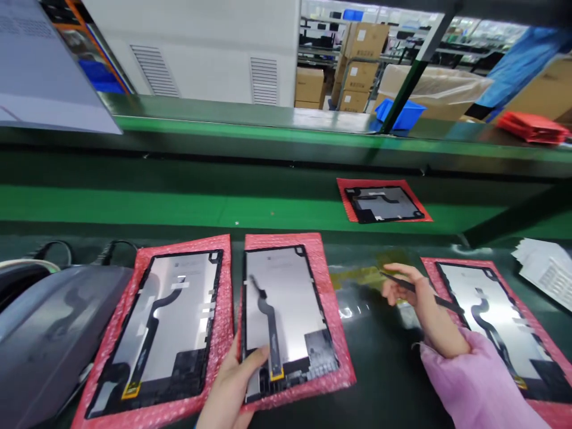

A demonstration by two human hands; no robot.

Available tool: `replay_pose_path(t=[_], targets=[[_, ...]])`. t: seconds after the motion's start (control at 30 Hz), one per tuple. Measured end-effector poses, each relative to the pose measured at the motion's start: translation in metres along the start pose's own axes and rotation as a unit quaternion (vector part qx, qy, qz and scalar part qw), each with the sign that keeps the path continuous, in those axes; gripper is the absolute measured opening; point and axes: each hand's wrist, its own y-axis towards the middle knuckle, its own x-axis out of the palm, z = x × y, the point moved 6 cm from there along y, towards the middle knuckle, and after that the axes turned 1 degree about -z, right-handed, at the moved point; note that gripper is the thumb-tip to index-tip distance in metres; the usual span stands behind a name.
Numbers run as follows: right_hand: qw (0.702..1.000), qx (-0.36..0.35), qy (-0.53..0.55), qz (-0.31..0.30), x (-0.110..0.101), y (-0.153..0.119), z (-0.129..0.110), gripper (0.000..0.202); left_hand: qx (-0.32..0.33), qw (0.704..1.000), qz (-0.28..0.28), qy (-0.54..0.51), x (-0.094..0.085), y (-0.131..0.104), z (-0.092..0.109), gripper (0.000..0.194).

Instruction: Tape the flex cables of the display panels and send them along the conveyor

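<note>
My left hand (232, 378) grips the lower left edge of a display panel (290, 298) lying on pink bubble wrap (344, 351), its thumb on the panel's front near a dark flex cable (271, 328). My right hand (413, 292), in a pink sleeve, holds dark tweezers (422, 292) between thumb and fingers, their tip pointing left over the bench. A second panel (179, 322) on pink wrap lies to the left, and a third (491, 322) lies on wrap at the right, partly behind my right sleeve.
Another panel (388, 202) on red wrap lies on the green strip further back. A grey device (58, 333) stands at the left, white label sheets (547, 271) at the right. A shelf (223, 113) crosses behind, with a blue bin (404, 113) and red packets (531, 127).
</note>
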Motion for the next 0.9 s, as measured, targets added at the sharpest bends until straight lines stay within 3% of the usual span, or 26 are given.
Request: replay_pose_path(t=[0.1, 0.17, 0.23, 0.3, 0.4, 0.53, 0.63, 0.9], targets=[[0.998, 0.049, -0.016, 0.024, 0.000, -0.004, 0.020, 0.042, -0.120, 0.989, -0.002, -0.082, -0.001, -0.002, -0.017, 0.056], [0.997, 0.058, -0.016, 0.044, 0.003, -0.004, 0.028, 0.038, -0.143, 0.988, 0.040, -0.046, -0.007, -0.006, -0.022, 0.071], [0.995, 0.069, -0.014, 0.069, 0.003, -0.005, 0.033, 0.040, -0.091, 0.991, 0.094, 0.018, -0.014, -0.009, -0.016, 0.079], [0.993, 0.080, -0.014, 0.084, 0.001, -0.006, 0.035, 0.041, 0.016, 0.989, 0.110, 0.102, -0.014, -0.015, 0.000, 0.077], [0.995, 0.078, -0.016, 0.068, 0.001, -0.005, 0.032, 0.039, 0.157, 0.949, 0.058, 0.266, -0.001, -0.026, 0.022, 0.072], [0.996, 0.074, -0.032, 0.037, 0.005, -0.002, 0.027, 0.036, 0.284, 0.875, -0.004, 0.393, 0.012, -0.037, 0.027, 0.069], [0.995, 0.082, -0.048, 0.032, 0.006, -0.001, 0.027, 0.036, 0.306, 0.855, -0.004, 0.419, 0.014, -0.037, 0.023, 0.062], [0.991, 0.126, -0.032, 0.029, 0.004, 0.007, 0.033, 0.046, 0.325, 0.842, -0.005, 0.430, 0.017, -0.038, 0.026, 0.043]])
